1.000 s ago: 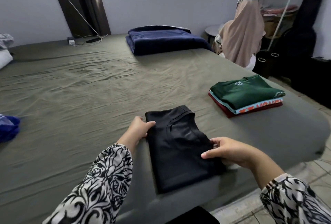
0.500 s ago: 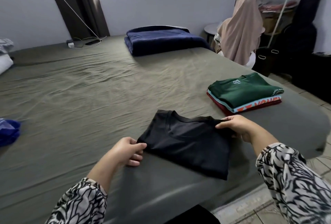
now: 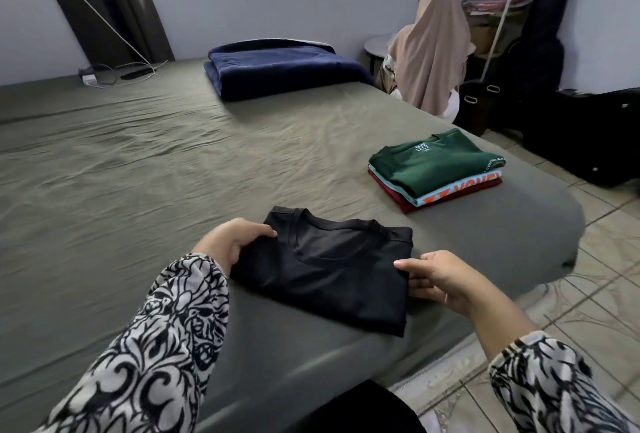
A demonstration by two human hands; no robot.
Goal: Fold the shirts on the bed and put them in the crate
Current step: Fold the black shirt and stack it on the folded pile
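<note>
We're looking down over the big olive-sheeted bed [image 3: 145,169], which fills most of the view and runs off the left edge. Far back on it lies a folded navy blanket [image 3: 280,69]; near the right edge sits a stack of folded shirts [image 3: 436,169], green on top, a light blue one and a dark red one beneath, collars away from us. Right in front of us, close to the bed's near corner, lies the folded black shirt [image 3: 329,273], flat on the sheet, neckline facing the far side, its long axis running from upper left to lower right. Our left hand [image 3: 232,242] grips its left edge, thumb on top, the fingers tucked under and out of sight. Our right hand [image 3: 446,280] meets the right edge, thumb out along the cloth, fingers loosely curled beside it; whether they pinch, we cannot tell. No crate can be made out.
</note>
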